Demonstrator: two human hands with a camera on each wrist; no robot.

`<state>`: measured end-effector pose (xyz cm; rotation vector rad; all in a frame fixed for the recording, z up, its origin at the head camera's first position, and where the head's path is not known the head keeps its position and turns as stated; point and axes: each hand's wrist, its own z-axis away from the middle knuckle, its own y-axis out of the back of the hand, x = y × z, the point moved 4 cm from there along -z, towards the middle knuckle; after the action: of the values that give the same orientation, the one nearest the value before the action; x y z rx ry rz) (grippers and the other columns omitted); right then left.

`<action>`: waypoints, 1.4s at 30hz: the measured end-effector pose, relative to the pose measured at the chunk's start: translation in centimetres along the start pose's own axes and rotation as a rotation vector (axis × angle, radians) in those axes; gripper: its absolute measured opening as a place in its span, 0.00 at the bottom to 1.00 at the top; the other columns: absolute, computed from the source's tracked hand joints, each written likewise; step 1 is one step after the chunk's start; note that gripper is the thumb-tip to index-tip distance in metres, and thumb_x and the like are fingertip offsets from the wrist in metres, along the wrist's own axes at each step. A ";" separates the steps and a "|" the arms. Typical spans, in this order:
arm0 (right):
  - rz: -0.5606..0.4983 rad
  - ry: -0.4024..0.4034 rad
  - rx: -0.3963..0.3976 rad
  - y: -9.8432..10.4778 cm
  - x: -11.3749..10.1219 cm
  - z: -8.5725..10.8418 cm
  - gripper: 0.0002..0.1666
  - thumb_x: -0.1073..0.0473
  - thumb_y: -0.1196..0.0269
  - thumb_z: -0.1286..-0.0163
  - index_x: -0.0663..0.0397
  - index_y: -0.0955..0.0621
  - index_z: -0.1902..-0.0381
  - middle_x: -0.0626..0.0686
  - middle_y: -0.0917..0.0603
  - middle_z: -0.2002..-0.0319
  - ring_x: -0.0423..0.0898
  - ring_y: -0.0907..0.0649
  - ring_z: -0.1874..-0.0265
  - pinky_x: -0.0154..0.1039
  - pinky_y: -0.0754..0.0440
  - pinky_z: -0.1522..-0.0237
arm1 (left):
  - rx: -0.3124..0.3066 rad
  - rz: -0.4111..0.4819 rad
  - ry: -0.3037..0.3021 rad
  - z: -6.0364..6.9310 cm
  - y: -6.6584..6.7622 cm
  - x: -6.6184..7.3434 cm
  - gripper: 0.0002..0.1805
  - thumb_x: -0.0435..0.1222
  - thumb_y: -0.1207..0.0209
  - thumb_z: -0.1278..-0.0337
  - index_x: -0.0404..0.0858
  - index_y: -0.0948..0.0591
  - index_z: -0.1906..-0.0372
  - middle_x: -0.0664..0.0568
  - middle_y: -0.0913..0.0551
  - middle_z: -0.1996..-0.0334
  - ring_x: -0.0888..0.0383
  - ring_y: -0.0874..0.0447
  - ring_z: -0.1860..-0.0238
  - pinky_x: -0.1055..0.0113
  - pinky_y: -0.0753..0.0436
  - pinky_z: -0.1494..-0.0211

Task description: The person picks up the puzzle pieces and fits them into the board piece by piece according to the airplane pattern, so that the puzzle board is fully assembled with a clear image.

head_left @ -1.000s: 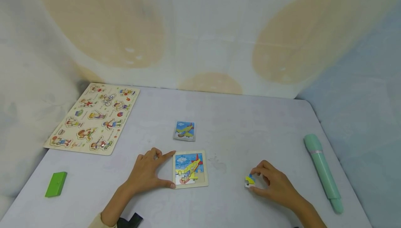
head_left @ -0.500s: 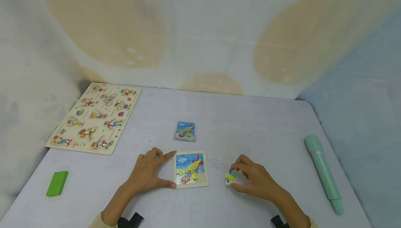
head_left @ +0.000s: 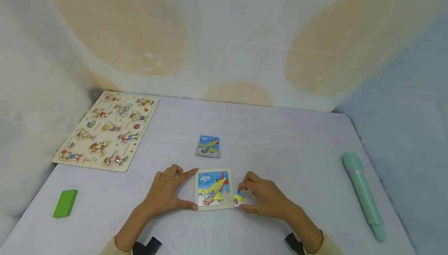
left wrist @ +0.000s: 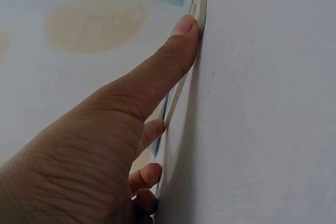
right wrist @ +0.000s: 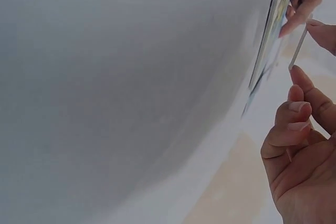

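A square jigsaw puzzle (head_left: 214, 209) with a pale frame and a yellow airplane picture lies on the table. My left hand (head_left: 166, 189) touches its left corners with thumb and index finger spread straight; the other fingers curl loosely. In the left wrist view, the thumb (left wrist: 152, 77) rests on the board's edge. Just right of the frame, my right hand (head_left: 266, 196) pinches a yellow, blue and white puzzle piece (head_left: 238, 197) between thumb and fingertips. The right wrist view shows the piece (right wrist: 298, 48) edge-on, apart from the board (right wrist: 268, 40). A bare wooden spot shows at the puzzle's lower right.
Behind the puzzle lies a small airplane picture card (head_left: 209, 146). A large wooden board of figures (head_left: 108, 130) is at the back left, a green block (head_left: 65, 203) at the left. At the right lies a mint-green stick-like object (head_left: 364, 196).
My right hand has moved left with the puzzle piece, from well to the right up to the frame's right edge. The left hand keeps its place on the puzzle.
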<state>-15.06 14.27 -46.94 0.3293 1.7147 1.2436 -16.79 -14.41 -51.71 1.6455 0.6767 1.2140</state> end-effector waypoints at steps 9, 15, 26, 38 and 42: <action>0.037 0.011 -0.054 -0.9 -0.6 -1.3 0.20 0.47 0.24 0.45 0.48 0.16 0.57 0.44 0.27 0.60 0.39 0.25 0.68 0.26 0.25 0.66 | 0.005 0.012 -0.007 0.0 0.1 0.2 0.58 0.76 0.32 0.82 0.62 0.27 0.31 0.61 0.37 0.61 0.61 0.39 0.62 0.62 0.44 0.58; 0.058 0.060 -0.063 -1.6 -1.0 -2.0 0.22 0.48 0.25 0.44 0.51 0.15 0.55 0.44 0.26 0.60 0.37 0.25 0.67 0.26 0.24 0.64 | 0.001 0.012 -0.002 0.0 0.1 0.2 0.58 0.76 0.32 0.81 0.61 0.27 0.31 0.60 0.36 0.61 0.61 0.39 0.62 0.62 0.44 0.58; 0.158 0.068 -0.077 -2.1 -1.6 -2.9 0.25 0.47 0.25 0.44 0.53 0.15 0.52 0.45 0.27 0.59 0.35 0.27 0.69 0.25 0.26 0.66 | -0.003 -0.008 0.008 -0.1 0.0 0.0 0.59 0.76 0.32 0.82 0.63 0.28 0.31 0.61 0.36 0.61 0.62 0.39 0.62 0.63 0.43 0.58; 0.151 0.052 -0.059 -2.5 -1.4 -2.9 0.26 0.46 0.24 0.44 0.50 0.15 0.50 0.45 0.24 0.58 0.35 0.26 0.69 0.25 0.25 0.65 | -0.008 -0.005 0.017 0.0 0.0 0.1 0.58 0.77 0.33 0.82 0.63 0.27 0.31 0.60 0.36 0.61 0.62 0.39 0.61 0.62 0.43 0.58; 0.162 0.049 -0.053 -2.3 -1.4 -2.7 0.27 0.46 0.25 0.43 0.49 0.15 0.47 0.45 0.24 0.59 0.34 0.28 0.71 0.25 0.27 0.68 | -0.010 0.003 0.018 0.0 -0.1 0.0 0.58 0.76 0.32 0.82 0.62 0.27 0.31 0.60 0.36 0.61 0.61 0.39 0.61 0.62 0.43 0.58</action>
<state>-15.82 10.73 -48.01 0.4159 1.7198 1.4224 -16.79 -14.36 -51.75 1.6298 0.6781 1.2334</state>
